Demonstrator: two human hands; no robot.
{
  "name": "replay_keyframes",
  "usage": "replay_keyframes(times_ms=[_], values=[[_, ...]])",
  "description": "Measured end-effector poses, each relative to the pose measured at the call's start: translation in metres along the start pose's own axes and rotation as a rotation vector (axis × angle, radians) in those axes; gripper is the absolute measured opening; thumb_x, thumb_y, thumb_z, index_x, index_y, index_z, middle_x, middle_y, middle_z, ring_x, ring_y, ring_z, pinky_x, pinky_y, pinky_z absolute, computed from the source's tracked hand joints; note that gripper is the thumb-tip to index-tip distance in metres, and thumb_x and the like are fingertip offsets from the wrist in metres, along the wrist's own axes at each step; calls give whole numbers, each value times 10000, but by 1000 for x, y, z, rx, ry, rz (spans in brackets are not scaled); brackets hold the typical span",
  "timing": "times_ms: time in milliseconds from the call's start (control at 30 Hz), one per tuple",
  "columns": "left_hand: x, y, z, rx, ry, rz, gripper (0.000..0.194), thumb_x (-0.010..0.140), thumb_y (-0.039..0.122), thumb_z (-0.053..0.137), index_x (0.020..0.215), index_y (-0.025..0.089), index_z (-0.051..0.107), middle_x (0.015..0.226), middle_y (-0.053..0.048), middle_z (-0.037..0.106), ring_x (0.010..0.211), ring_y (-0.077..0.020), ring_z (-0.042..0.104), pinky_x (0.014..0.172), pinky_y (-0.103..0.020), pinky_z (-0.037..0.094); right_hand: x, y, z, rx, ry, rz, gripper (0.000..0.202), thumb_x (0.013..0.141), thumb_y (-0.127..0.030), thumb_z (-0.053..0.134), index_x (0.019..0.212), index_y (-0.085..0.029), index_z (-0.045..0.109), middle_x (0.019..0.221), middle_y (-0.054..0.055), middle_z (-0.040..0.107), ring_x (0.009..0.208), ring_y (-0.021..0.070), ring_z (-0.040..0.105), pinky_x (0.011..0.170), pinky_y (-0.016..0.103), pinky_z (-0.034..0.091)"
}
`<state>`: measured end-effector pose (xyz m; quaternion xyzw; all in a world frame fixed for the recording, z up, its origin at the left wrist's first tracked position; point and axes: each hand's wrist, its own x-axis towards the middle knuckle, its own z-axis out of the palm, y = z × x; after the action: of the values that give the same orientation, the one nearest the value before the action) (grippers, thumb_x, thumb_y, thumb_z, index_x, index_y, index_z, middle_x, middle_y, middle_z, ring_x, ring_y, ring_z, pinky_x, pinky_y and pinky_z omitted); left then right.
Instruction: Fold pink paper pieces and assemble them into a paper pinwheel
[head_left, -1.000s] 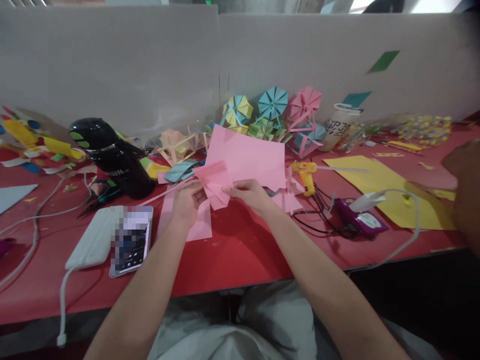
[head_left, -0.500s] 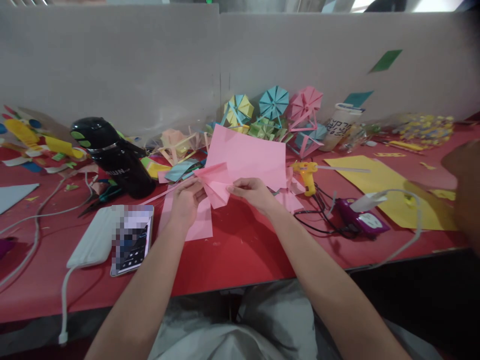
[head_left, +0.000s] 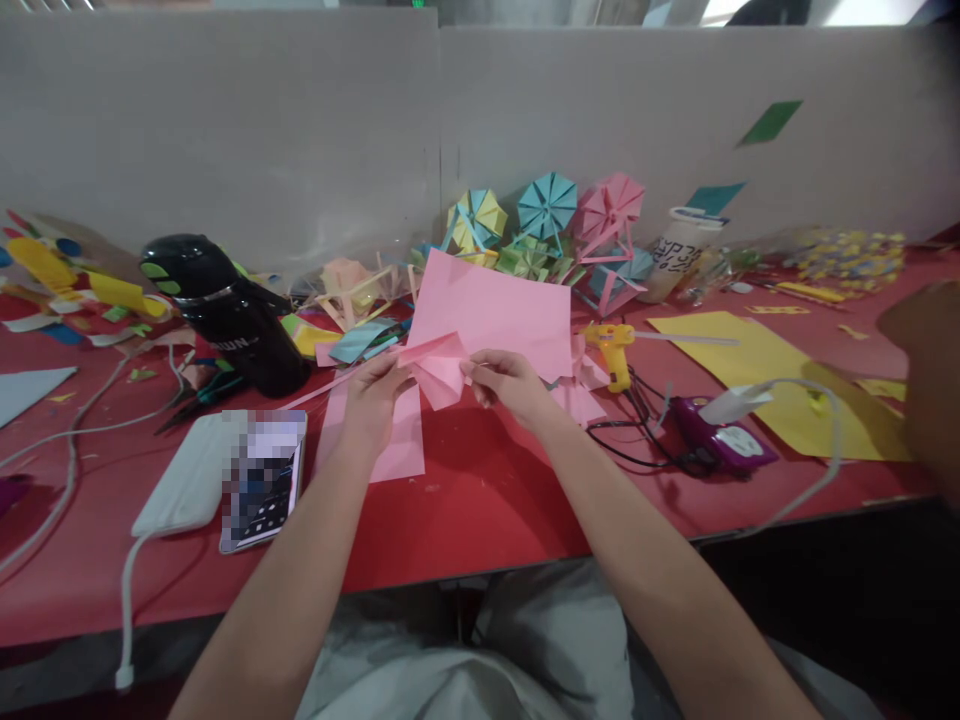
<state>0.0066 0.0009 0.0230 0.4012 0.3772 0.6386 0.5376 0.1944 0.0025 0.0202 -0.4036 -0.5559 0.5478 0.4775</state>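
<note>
A folded piece of pink paper [head_left: 441, 372], with several creases fanning across it, is held above the table between my two hands. My left hand [head_left: 375, 395] pinches its left side. The fingers of my right hand [head_left: 506, 382] are closed on its right edge. Behind it lies a larger pink sheet [head_left: 499, 310]. Another pink sheet [head_left: 397, 440] lies flat below my left hand, partly covered by it. Pink paper scraps [head_left: 581, 400] rest just right of my right hand.
Finished paper umbrellas [head_left: 547, 205] stand along the white partition. Left are a black bottle [head_left: 240, 335], a white power bank [head_left: 191, 475] and a phone [head_left: 266, 490]. Right are a yellow glue gun [head_left: 615, 350], a purple power socket [head_left: 720, 440] with cables, and a yellow sheet [head_left: 795, 390].
The folded pink paper has been turned and its folds have shifted, its upper flap now lying flatter. My right hand has moved slightly right, still gripping the edge.
</note>
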Motion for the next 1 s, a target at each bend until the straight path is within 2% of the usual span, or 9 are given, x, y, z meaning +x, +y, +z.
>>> replay_keyframes(times_ms=[133, 233, 333, 400, 500, 600, 700, 800, 1000], values=[[1, -2, -5, 218, -83, 126, 139, 633, 230, 757, 771, 219, 770, 885, -31, 728, 901, -185, 637, 779, -283, 494, 2, -2, -6, 239, -38, 99, 318, 671, -448, 762, 790, -200, 604, 680, 9, 680, 549, 117, 600, 558, 250, 459], [0, 1, -4, 329, -113, 170, 124, 659, 266, 744, 768, 220, 783, 886, -42, 737, 882, -204, 630, 741, -296, 494, 6, -3, -7, 370, 16, 194, 334, 695, -486, 741, 836, -208, 621, 687, 14, 678, 600, 142, 634, 590, 268, 503], [-2, 4, -2, 349, -132, 83, 157, 645, 302, 767, 771, 210, 786, 848, -55, 739, 816, -206, 633, 689, -296, 493, 7, -4, -6, 370, 79, 225, 349, 696, -510, 755, 781, -197, 626, 665, 19, 651, 606, 140, 612, 610, 280, 521], [-3, 4, -1, 341, -164, 45, 196, 628, 310, 792, 792, 202, 788, 886, -74, 747, 867, -217, 650, 752, -315, 509, 6, -3, -6, 331, 106, 215, 318, 659, -440, 800, 749, -192, 622, 664, 5, 634, 601, 122, 588, 622, 275, 523], [-4, 3, -2, 319, -203, 12, 244, 613, 289, 805, 840, 199, 794, 1096, -104, 732, 1020, -234, 648, 884, -351, 501, 3, -2, -7, 269, 117, 196, 244, 623, -280, 807, 772, -187, 637, 659, -24, 615, 588, 93, 560, 629, 260, 521], [-5, 3, -2, 282, -186, -74, 267, 575, 233, 795, 838, 185, 797, 1293, -114, 651, 1086, -258, 630, 895, -366, 505, 1, -2, -7, 221, 111, 182, 255, 649, -192, 754, 884, -187, 655, 687, -19, 639, 614, 101, 594, 658, 280, 543], [-5, 2, -1, 213, -132, -186, 269, 573, 244, 771, 826, 152, 791, 1166, -140, 701, 978, -245, 657, 823, -351, 525, 1, -1, -6, 158, 130, 163, 336, 674, -150, 727, 999, -189, 647, 709, -13, 653, 648, 119, 624, 712, 324, 569], [-4, -2, -3, 220, -99, -198, 303, 603, 286, 792, 871, 147, 767, 948, -113, 736, 844, -198, 667, 767, -326, 529, 3, 4, -4, 102, 143, 137, 367, 677, -145, 735, 1034, -173, 654, 742, 4, 678, 669, 128, 639, 747, 346, 579], [-1, -11, -9, 352, -75, -103, 367, 582, 190, 811, 918, 191, 661, 789, -44, 720, 708, -165, 668, 661, -279, 514, 4, 8, -2, 157, 47, 157, 228, 681, -302, 793, 837, -152, 721, 805, 53, 707, 697, 137, 643, 747, 333, 576]])
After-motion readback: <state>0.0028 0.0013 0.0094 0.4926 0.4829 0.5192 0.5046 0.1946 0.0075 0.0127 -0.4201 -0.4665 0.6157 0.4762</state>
